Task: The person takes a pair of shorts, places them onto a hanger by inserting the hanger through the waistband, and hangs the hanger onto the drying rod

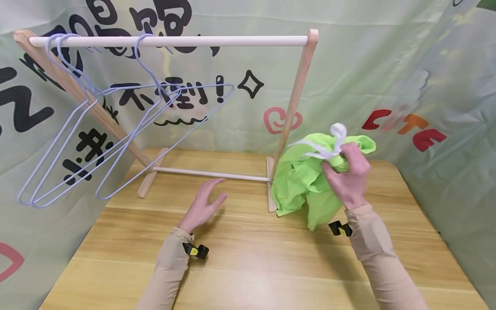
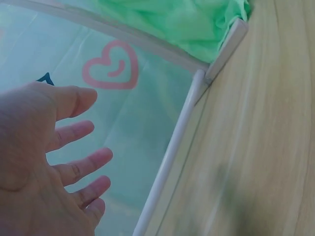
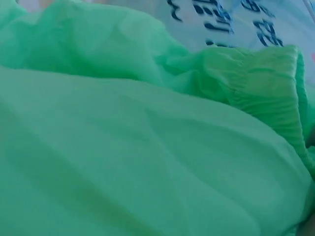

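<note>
My right hand [image 1: 350, 175] grips a pair of light green shorts [image 1: 300, 178] near the gathered waistband, above the table's right half. A white drawstring [image 1: 323, 150] dangles from that waistband, and the crumpled cloth hangs down beside the rack's right foot. Green fabric [image 3: 142, 152] fills most of the right wrist view, with the elastic band [image 3: 266, 78] at its right. My left hand [image 1: 201, 207] hovers in front of the rack's lower bar, fingers spread and holding nothing. The left wrist view shows the same relaxed left hand [image 2: 29, 162], apart from the lower bar [image 2: 172, 147].
A wooden rack with a white top rail [image 1: 232, 41] stands at the back left of the wooden table [image 1: 248, 258]. Several blue hangers [image 1: 147, 116] hang at the rail's left part. A printed cloth backdrop [image 1: 368, 77] encloses the back and sides.
</note>
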Demonstrator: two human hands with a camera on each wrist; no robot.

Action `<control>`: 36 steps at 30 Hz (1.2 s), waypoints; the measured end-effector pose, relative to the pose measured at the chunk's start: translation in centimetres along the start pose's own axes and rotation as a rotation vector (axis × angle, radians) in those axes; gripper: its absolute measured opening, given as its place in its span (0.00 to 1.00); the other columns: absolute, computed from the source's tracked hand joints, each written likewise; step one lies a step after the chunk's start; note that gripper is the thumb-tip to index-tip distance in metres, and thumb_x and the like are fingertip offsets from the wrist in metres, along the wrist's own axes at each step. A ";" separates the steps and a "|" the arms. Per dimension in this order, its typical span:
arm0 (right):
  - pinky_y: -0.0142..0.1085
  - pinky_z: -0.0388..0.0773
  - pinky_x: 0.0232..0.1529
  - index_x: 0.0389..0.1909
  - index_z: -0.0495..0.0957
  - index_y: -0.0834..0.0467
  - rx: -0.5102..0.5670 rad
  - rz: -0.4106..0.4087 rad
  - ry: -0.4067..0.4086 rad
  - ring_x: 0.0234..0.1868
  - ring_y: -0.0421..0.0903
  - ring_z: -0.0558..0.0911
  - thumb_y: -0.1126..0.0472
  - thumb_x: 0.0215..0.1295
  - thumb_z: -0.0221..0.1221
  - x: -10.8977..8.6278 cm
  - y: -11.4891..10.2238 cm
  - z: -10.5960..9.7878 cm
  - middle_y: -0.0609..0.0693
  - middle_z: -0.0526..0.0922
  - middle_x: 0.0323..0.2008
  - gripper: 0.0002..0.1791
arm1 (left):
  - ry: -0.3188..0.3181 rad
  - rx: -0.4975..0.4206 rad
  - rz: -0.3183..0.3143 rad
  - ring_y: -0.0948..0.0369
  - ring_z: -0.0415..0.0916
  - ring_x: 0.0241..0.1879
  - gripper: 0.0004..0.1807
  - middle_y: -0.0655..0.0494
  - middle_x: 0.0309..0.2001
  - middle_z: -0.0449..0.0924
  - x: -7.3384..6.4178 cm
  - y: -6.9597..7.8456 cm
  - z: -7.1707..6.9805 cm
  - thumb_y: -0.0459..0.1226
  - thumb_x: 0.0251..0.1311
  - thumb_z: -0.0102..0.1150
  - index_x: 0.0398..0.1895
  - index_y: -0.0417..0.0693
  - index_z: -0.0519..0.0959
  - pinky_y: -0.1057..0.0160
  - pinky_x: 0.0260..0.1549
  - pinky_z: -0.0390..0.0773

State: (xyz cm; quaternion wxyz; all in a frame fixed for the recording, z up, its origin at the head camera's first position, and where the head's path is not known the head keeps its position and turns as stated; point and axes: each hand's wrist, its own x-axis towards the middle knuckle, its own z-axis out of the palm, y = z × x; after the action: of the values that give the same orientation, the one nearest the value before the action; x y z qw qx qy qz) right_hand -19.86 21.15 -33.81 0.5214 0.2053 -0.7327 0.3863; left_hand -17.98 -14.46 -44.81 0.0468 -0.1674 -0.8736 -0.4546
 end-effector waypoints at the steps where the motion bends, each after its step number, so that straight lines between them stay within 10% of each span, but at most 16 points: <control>1: 0.18 0.68 0.49 0.33 0.77 0.74 0.008 -0.018 -0.048 0.38 0.32 0.72 0.73 0.47 0.61 -0.4 -0.2 0.2 0.69 0.79 0.29 0.11 | 0.002 -0.006 0.004 0.43 0.57 0.75 0.28 0.45 0.73 0.66 0.0 0.1 0.0 0.46 0.73 0.54 0.73 0.49 0.67 0.32 0.72 0.55; 7: 0.15 0.71 0.50 0.34 0.76 0.72 0.054 -0.067 -0.319 0.32 0.52 0.78 0.81 0.40 0.68 -2.7 -1.4 1.7 0.63 0.80 0.30 0.17 | -0.032 -0.126 0.054 0.45 0.60 0.75 0.27 0.45 0.73 0.67 0.2 1.0 0.1 0.43 0.74 0.53 0.73 0.46 0.65 0.35 0.74 0.57; 11: 0.30 0.82 0.48 0.36 0.78 0.68 0.070 -0.045 -0.463 0.36 0.54 0.81 0.79 0.40 0.72 -4.4 -2.3 3.0 0.60 0.82 0.33 0.20 | -0.066 -0.309 0.094 0.44 0.59 0.75 0.25 0.39 0.72 0.66 0.6 1.8 0.2 0.39 0.76 0.49 0.72 0.41 0.64 0.39 0.75 0.56; 20: 0.57 0.80 0.57 0.50 0.78 0.63 0.017 0.219 -0.793 0.51 0.57 0.83 0.71 0.50 0.71 -9.1 -3.3 5.4 0.58 0.83 0.48 0.24 | -0.203 -0.346 0.086 0.42 0.63 0.73 0.27 0.41 0.73 0.65 0.8 2.4 1.8 0.41 0.76 0.48 0.74 0.42 0.61 0.39 0.73 0.62; 36: 0.50 0.82 0.57 0.64 0.73 0.59 0.069 0.209 -0.874 0.54 0.51 0.80 0.57 0.57 0.72 -11.4 -3.7 5.2 0.55 0.76 0.55 0.34 | -0.242 -0.209 0.085 0.47 0.70 0.69 0.32 0.47 0.70 0.73 0.4 2.3 3.3 0.42 0.62 0.68 0.69 0.49 0.71 0.43 0.70 0.69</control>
State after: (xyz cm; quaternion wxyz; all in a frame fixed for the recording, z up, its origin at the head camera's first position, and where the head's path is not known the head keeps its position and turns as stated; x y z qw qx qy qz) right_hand -16.17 13.69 -43.87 0.1139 0.2914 -0.8875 0.3384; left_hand -17.37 -10.47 -44.86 -0.0572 -0.2616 -0.8128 -0.5173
